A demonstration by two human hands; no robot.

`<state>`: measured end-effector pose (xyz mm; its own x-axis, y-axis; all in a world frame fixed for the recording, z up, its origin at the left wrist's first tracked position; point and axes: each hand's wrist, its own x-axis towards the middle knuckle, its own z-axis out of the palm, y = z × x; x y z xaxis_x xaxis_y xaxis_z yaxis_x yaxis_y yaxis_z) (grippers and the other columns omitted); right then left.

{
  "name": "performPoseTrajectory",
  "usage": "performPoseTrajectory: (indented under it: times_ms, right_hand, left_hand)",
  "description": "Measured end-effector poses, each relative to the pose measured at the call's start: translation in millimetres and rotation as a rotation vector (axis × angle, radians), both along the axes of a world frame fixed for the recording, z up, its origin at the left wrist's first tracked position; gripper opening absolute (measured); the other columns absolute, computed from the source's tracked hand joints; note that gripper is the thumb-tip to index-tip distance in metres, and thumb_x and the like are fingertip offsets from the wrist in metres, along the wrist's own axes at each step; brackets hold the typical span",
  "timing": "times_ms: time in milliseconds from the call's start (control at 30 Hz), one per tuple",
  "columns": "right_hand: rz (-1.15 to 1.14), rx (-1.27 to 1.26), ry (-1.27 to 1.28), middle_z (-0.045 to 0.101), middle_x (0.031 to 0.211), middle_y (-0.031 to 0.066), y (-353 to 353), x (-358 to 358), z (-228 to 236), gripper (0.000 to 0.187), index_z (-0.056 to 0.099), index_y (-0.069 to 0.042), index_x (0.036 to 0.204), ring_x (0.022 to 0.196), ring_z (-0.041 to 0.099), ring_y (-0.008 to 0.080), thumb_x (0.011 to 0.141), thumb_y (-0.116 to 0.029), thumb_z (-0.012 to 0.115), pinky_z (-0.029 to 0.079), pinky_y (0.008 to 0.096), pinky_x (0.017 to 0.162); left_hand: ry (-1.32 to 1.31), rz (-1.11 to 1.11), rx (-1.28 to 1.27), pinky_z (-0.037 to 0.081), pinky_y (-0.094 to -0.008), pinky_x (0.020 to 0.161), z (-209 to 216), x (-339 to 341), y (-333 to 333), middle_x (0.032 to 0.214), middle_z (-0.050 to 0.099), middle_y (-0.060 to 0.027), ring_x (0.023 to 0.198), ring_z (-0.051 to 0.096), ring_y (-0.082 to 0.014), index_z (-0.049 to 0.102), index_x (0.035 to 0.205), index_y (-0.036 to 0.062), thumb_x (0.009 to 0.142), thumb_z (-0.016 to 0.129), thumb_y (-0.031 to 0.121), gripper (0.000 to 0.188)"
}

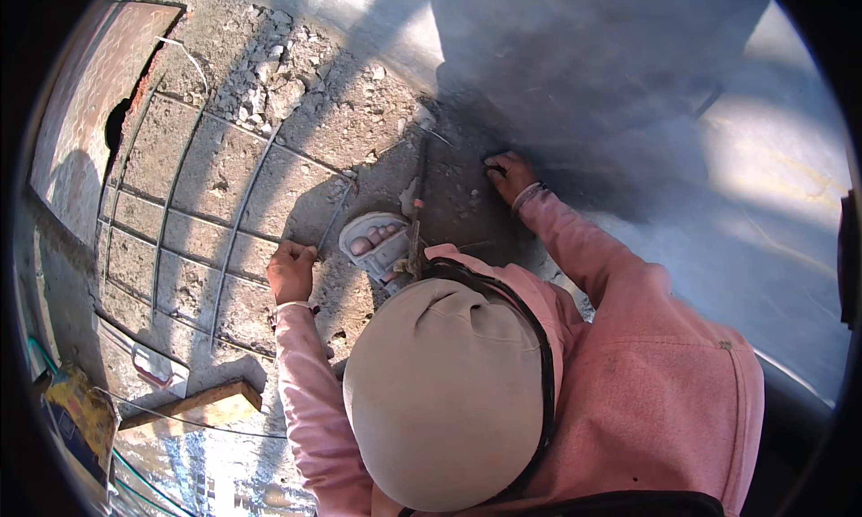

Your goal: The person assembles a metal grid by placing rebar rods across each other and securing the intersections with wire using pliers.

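Observation:
A grid of thin steel rods [235, 213], a rebar mesh, lies over rough broken ground at the left. My left hand [292, 271] is closed at its near right edge, fingers pinched around a rod there. Farther right, my right hand [510, 176] rests low against the shaded grey surface, its fingers curled; what they hold, if anything, is hidden. Between the hands is a sandalled foot [373, 240] with bare toes, beside a thin dark rod [423, 162]. A large rounded shape in beige cloth [444, 396] covers the lower middle, between my pink sleeves.
Loose rubble [274, 90] is heaped beyond the mesh. A smooth grey surface [611, 77] spans the right side. At lower left are a flat plastering trowel [162, 371], a wooden plank [202, 407] and a yellow-and-blue sack [83, 418]. A patterned panel [99, 86] stands far left.

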<state>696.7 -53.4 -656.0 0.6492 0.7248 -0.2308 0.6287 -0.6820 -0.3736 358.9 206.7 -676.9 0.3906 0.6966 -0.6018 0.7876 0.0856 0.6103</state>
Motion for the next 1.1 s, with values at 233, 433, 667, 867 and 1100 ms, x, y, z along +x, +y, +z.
performPoseTrajectory:
  times_ms: [233, 433, 667, 867, 1100]
  right_hand:
    - [0.039, 0.073, -0.047, 0.059, 0.093, 0.0117, 3.9, -15.1, -14.7, 0.017, 0.068, -0.010, 0.095, 0.086, 0.060, 0.0317, 0.080, -0.018, 0.064, 0.048, 0.0380, 0.078]
    - [-0.126, 0.057, 0.102, 0.062, 0.093, 0.0072, 28.2, -20.9, 0.9, 0.015, 0.066, -0.008, 0.092, 0.081, 0.062, 0.0235, 0.081, -0.017, 0.066, 0.049, 0.0345, 0.073]
    - [-0.383, 0.383, 1.368, 0.061, 0.089, 0.0063, 127.7, -51.2, 111.6, 0.010, 0.059, -0.004, 0.093, 0.077, 0.060, 0.0146, 0.087, -0.011, 0.062, 0.051, 0.0287, 0.070]
    - [0.112, 0.294, 1.587, 0.059, 0.089, 0.0092, 233.3, -136.1, 160.9, 0.010, 0.055, -0.003, 0.097, 0.078, 0.059, 0.0171, 0.090, -0.009, 0.058, 0.051, 0.0304, 0.068]
    - [0.361, 0.256, 1.617, 0.064, 0.092, 0.0121, 287.2, -218.7, 170.8, 0.014, 0.055, -0.001, 0.097, 0.077, 0.061, 0.0157, 0.089, -0.012, 0.060, 0.050, 0.0273, 0.067]
  left_hand:
    - [-0.195, -0.147, -0.237, 0.043, -0.0290, 0.060, 36.4, -59.3, 29.0, 0.078, 0.063, -0.0063, 0.068, 0.055, -0.0128, 0.061, 0.092, 0.0007, 0.078, 0.068, 0.015, 0.021]
    - [-0.061, -0.317, -0.117, 0.045, -0.0276, 0.061, 110.9, -121.8, 54.1, 0.077, 0.059, -0.0045, 0.070, 0.054, -0.0112, 0.058, 0.098, 0.0006, 0.083, 0.066, 0.015, 0.022]
    - [-0.276, -0.108, -0.206, 0.048, -0.0278, 0.070, 164.9, -109.1, 46.3, 0.083, 0.062, -0.0065, 0.078, 0.058, -0.0138, 0.058, 0.103, -0.0002, 0.087, 0.062, 0.015, 0.022]
    - [-0.820, 0.115, -0.308, 0.040, -0.0293, 0.094, 172.8, -76.3, 42.1, 0.114, 0.056, -0.0094, 0.109, 0.051, -0.0165, 0.047, 0.120, 0.0012, 0.091, 0.058, 0.019, 0.036]
    - [-1.039, 0.268, -0.318, 0.047, -0.0272, 0.084, 186.4, -88.7, 46.7, 0.108, 0.059, -0.0108, 0.096, 0.057, -0.0148, 0.048, 0.117, -0.0025, 0.090, 0.059, 0.012, 0.033]
